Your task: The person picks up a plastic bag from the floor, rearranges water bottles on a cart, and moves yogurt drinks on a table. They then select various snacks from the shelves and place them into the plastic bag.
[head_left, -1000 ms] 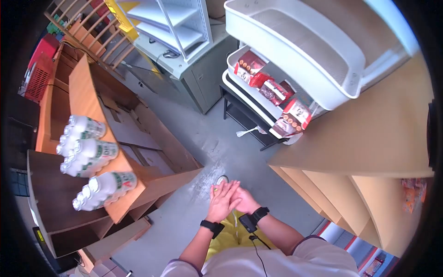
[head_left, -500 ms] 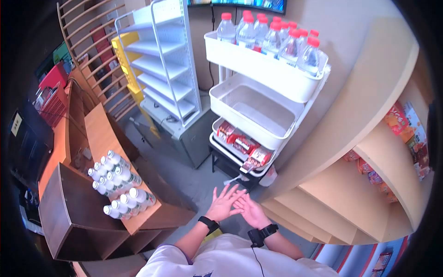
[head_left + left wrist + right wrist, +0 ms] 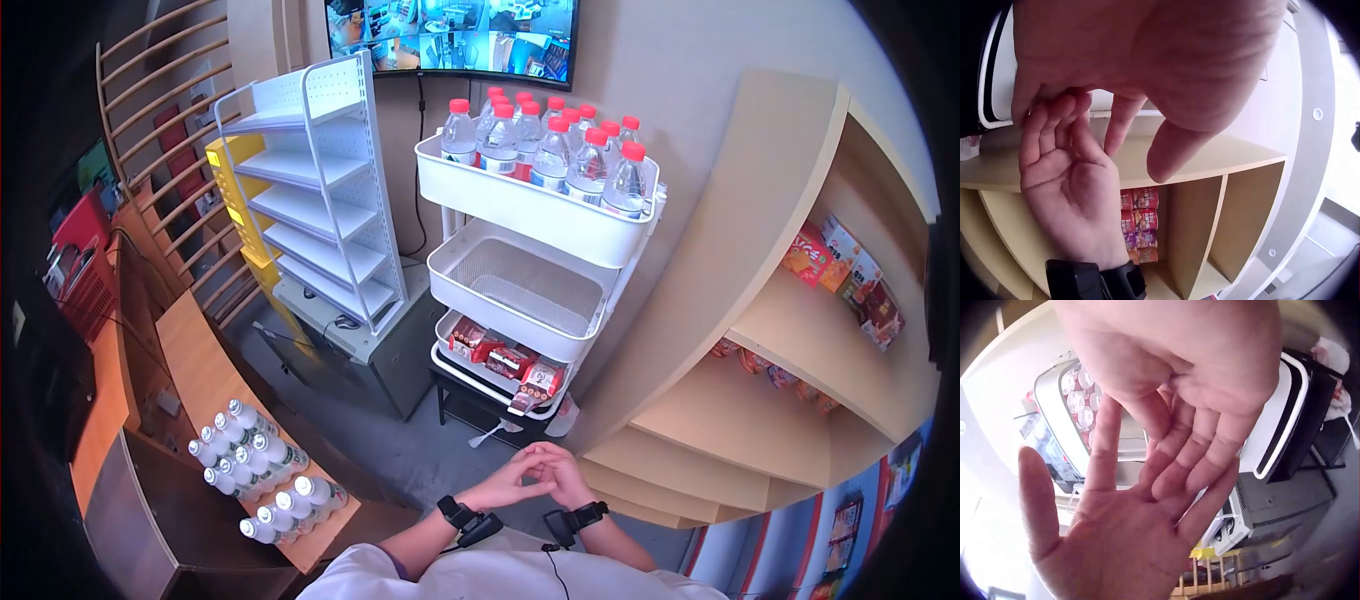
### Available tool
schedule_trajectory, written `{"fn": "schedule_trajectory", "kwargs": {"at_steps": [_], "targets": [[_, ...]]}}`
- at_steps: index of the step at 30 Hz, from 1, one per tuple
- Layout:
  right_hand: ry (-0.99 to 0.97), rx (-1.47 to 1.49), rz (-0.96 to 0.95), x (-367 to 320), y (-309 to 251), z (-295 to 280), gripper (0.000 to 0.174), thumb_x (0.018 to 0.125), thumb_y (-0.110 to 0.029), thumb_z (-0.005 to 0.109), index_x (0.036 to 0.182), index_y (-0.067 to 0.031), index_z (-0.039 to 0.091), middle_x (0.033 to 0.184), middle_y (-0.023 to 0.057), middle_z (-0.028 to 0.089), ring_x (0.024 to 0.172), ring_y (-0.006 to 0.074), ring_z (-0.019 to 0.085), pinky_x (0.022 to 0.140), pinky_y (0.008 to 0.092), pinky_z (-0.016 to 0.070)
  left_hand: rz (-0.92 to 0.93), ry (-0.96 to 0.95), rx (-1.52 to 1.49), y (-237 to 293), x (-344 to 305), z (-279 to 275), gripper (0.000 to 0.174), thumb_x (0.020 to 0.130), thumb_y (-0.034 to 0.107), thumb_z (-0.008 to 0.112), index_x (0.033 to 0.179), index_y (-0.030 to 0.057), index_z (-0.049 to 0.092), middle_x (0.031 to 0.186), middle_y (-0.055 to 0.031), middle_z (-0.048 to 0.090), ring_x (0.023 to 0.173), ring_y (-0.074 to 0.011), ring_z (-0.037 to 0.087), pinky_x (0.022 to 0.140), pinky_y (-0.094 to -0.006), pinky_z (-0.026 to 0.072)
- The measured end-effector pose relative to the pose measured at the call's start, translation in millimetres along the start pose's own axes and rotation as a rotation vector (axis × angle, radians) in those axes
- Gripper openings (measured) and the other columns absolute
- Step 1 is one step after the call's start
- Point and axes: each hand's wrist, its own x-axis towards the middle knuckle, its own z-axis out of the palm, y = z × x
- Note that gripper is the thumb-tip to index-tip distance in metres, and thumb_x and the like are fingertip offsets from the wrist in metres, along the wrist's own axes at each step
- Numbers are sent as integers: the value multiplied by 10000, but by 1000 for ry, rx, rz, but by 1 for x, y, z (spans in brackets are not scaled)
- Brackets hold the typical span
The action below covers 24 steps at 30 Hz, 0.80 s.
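Note:
Both hands meet in front of the body, fingers overlapping, with no object between them. My left hand (image 3: 507, 485) comes in from the left; in the right wrist view its palm (image 3: 1116, 544) shows, with thumb and index finger spread. My right hand (image 3: 567, 480) lays loosely bent fingers against the left hand's fingers. Its palm (image 3: 1079, 194) faces the camera in the left wrist view. Black bands circle both wrists. Beyond the hands stands a white three-tier trolley (image 3: 530, 210), with clear red-capped bottles (image 3: 550, 155) on its top tier.
Red packages (image 3: 505, 360) lie in the trolley's bottom tier. White bottles (image 3: 265, 470) stand on a wooden counter (image 3: 190, 345) at left. A white display rack (image 3: 320, 190) rests on a grey cabinet (image 3: 385, 365). Wooden shelving (image 3: 740, 210) with snack packs curves along the right.
The head view has tilted up from the floor, bringing the trolley's top, the bottles and a wall screen into view. The hands stay together; the left fingers looked more spread earlier.

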Motion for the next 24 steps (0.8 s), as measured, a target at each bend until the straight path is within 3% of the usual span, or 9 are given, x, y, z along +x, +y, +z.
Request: {"fn": "schedule_trajectory", "kwargs": {"at_steps": [4, 8, 10, 11, 13, 16, 19, 20, 24], "targets": [[53, -202, 59, -8, 0, 12, 177, 911, -49, 469, 1059, -20, 559, 983, 96, 620, 869, 197, 637, 775, 301, 519, 13, -70, -103, -1, -10, -10, 438, 876, 218, 641, 1277, 103, 507, 1200, -28, 473, 1041, -111, 496, 910, -263, 409], [64, -314, 65, -12, 15, 5, 195, 935, -74, 459, 1107, -27, 536, 968, 87, 628, 880, 185, 633, 782, 293, 513, -89, -114, 269, 24, -22, -25, 508, 863, 287, 649, 1318, 148, 470, 1039, -12, 595, 884, -101, 501, 773, -254, 425], [68, -499, -38, -14, 9, 9, 199, 929, -68, 457, 1098, -17, 550, 942, 85, 642, 855, 152, 625, 782, 273, 499, -89, -86, 374, 48, -21, -32, 554, 851, 273, 654, 1338, 117, 440, 1143, -82, 578, 983, -158, 536, 855, -279, 432], [73, -496, -54, -11, -1, 5, 199, 929, -68, 457, 1098, -17, 550, 942, 85, 642, 855, 152, 625, 782, 273, 499, 222, 18, 455, 46, -13, -37, 574, 849, 249, 646, 1347, 79, 417, 1246, -146, 526, 1126, -236, 519, 958, -321, 404], [26, -815, -300, -2, -34, 1, 207, 933, -88, 477, 1112, -18, 556, 926, 67, 645, 839, 123, 612, 776, 262, 489, 308, 133, 497, 64, -1, -60, 571, 828, 192, 655, 1323, 41, 414, 1303, -165, 475, 1193, -286, 478, 998, -358, 387], [119, -853, -601, 0, -116, 49, 212, 917, -79, 517, 1112, -10, 563, 923, 60, 648, 820, 108, 609, 769, 252, 483, 360, 397, 442, 132, 22, -91, 561, 817, 139, 662, 1315, 47, 420, 1298, -149, 488, 1168, -241, 504, 935, -365, 433], [136, -1131, -911, -9, -196, 102, 251, 852, -51, 582, 1099, -18, 555, 969, 93, 625, 858, 173, 614, 772, 290, 477, 522, 522, 233, 197, 54, -114, 614, 799, 39, 657, 1341, 57, 368, 1169, -92, 499, 1041, -185, 534, 909, -332, 454], [102, -1163, -958, -12, -217, 115, 279, 843, -52, 588, 1117, -22, 543, 996, 105, 613, 862, 193, 612, 778, 300, 478, 660, 581, 422, 219, 68, -121, 625, 796, 33, 656, 1344, 62, 355, 1180, -87, 485, 1071, -184, 517, 935, -327, 437], [116, -1438, -1138, -31, -280, 162, 397, 808, -98, 629, 1177, -32, 499, 1050, 137, 577, 898, 258, 594, 796, 352, 481, 684, 646, 535, 294, 114, -126, 670, 754, 92, 702, 1334, 86, 366, 1199, -100, 492, 1066, -215, 526, 886, -349, 456]]}}
